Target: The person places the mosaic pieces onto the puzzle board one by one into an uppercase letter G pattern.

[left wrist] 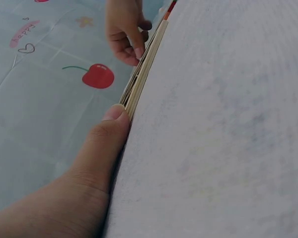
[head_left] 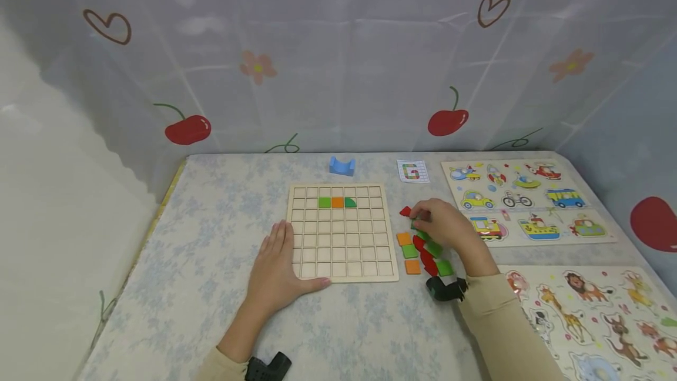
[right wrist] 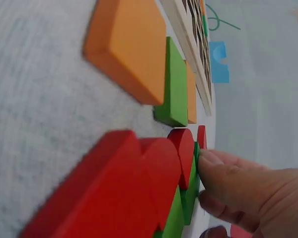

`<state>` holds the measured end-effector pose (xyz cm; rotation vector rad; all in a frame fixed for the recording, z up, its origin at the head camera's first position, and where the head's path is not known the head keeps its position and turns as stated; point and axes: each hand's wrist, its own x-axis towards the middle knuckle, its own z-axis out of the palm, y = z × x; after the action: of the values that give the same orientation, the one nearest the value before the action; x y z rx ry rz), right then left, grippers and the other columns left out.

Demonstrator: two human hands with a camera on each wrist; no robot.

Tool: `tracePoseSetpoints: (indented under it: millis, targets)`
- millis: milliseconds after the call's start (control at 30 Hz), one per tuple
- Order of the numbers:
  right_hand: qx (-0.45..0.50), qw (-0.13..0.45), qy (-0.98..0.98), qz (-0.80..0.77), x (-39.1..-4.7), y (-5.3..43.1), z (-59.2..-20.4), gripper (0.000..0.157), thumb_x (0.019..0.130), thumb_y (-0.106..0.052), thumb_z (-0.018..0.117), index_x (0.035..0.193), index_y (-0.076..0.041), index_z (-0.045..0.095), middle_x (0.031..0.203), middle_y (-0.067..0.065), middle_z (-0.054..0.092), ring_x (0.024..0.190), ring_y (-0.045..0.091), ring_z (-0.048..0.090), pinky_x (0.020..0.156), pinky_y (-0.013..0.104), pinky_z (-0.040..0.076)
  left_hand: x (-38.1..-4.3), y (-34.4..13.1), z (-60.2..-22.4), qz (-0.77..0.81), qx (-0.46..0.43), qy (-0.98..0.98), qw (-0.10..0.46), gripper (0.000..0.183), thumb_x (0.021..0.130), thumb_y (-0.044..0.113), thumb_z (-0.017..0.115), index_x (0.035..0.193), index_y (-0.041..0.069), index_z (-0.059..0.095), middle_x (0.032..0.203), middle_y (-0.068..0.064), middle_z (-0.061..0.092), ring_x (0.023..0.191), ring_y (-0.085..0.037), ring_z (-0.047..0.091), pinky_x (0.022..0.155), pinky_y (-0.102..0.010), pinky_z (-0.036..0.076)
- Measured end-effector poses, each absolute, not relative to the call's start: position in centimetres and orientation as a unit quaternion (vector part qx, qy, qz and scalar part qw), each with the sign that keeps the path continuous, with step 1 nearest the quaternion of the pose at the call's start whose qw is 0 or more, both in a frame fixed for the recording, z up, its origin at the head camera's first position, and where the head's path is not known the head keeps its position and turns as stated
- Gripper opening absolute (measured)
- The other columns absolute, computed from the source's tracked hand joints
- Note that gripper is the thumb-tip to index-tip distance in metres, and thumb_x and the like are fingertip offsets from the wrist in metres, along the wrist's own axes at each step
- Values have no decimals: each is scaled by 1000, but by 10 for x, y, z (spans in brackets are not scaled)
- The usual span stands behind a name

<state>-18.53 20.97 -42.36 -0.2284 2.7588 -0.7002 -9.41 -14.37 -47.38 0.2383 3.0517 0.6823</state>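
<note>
A wooden grid board (head_left: 345, 240) lies on the table. In one of its upper rows sit a light green square (head_left: 324, 203), an orange square (head_left: 337, 203) and a dark green piece with one rounded corner (head_left: 350, 203). My left hand (head_left: 277, 278) rests at the board's left and lower edges, fingers straight, thumb (left wrist: 114, 113) against the near edge. At the loose pieces right of the board, my right hand (head_left: 446, 227) pinches a dark green block (right wrist: 196, 149) between thumb and fingers. Close by are red blocks (right wrist: 119, 183), orange squares (head_left: 412, 267) and green squares (head_left: 409, 251).
Behind the board stands a blue holder (head_left: 342, 167). A small pattern card (head_left: 413, 171) lies at the back. On the right are a vehicle puzzle board (head_left: 499, 239) and an animal puzzle board (head_left: 592, 304). A printed curtain (head_left: 338, 75) hangs behind the table.
</note>
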Motion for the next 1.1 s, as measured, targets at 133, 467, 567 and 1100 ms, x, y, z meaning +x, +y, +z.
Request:
tracePoseSetpoints:
  millis: [133,467,567,1100]
  targets:
    - [-59,143,961,-227,-183,213,-421,16,96,-25,66,107,-14,68,104,9,63,92,25,55,75,35,50,-94,-144,-474,215,74,974,6,144,60,93,60,158,-1,10,167,-16,6,156,-30,4,126,-48,13]
    - [-45,173,958,-223,-187,221,-418,23,93,-24,69,112,-12,65,103,9,61,89,24,55,73,33,48,-95,-144,-475,217,75,973,1,145,60,94,59,158,-1,10,167,-16,6,156,-30,5,126,-48,13]
    - [-28,174,960,-216,-189,221,-417,23,92,-28,70,107,-11,64,100,9,62,87,24,56,71,33,47,-94,-144,-476,217,75,973,3,145,59,94,59,158,-1,10,167,-16,6,156,-30,5,126,-48,12]
    - [-25,166,959,-226,-189,221,-415,32,93,-24,69,121,-10,62,102,13,60,88,27,55,71,34,48,-95,-144,-477,210,74,975,5,146,59,95,56,158,-1,9,167,-16,5,156,-29,4,127,-47,12]
